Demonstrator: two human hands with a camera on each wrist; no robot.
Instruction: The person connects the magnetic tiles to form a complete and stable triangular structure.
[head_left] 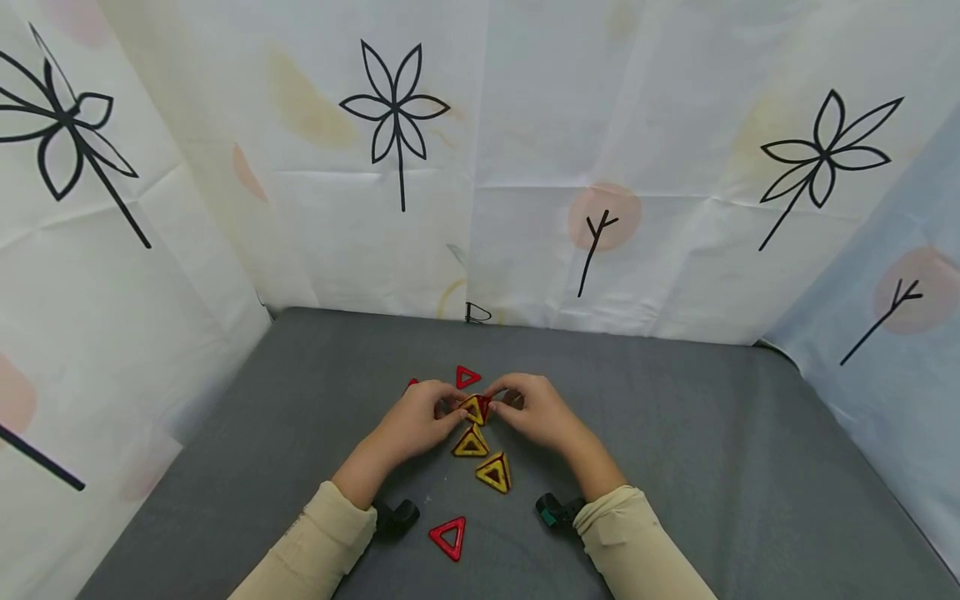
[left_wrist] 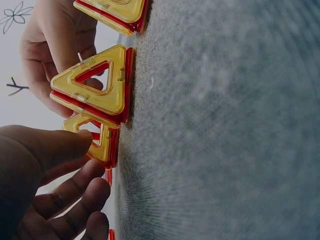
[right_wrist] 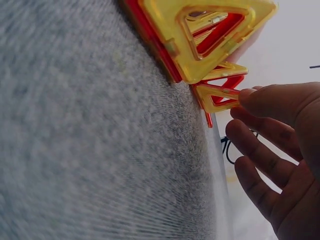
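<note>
Small pyramids of yellow and red magnetic triangle tiles stand in a row on the grey table. My left hand point(head_left: 417, 418) and right hand point(head_left: 538, 414) meet at the farthest pyramid point(left_wrist: 103, 150), pinching it from either side. In the left wrist view, the left thumb lies against a yellow tile, with the other fingers loosely bent below. The right thumb and forefinger hold the pyramid's other side in the right wrist view. Toward me stand a middle pyramid point(head_left: 470, 452) and a nearer pyramid point(head_left: 501, 481), neither touched by a hand.
A loose red triangle tile point(head_left: 461, 537) lies flat between the forearms. Beyond the hands lies another red triangle tile point(head_left: 460, 378), and a red piece point(head_left: 412, 382) peeks out behind the left hand. Patterned white cloth point(head_left: 525, 250) hangs around the grey table point(head_left: 712, 467).
</note>
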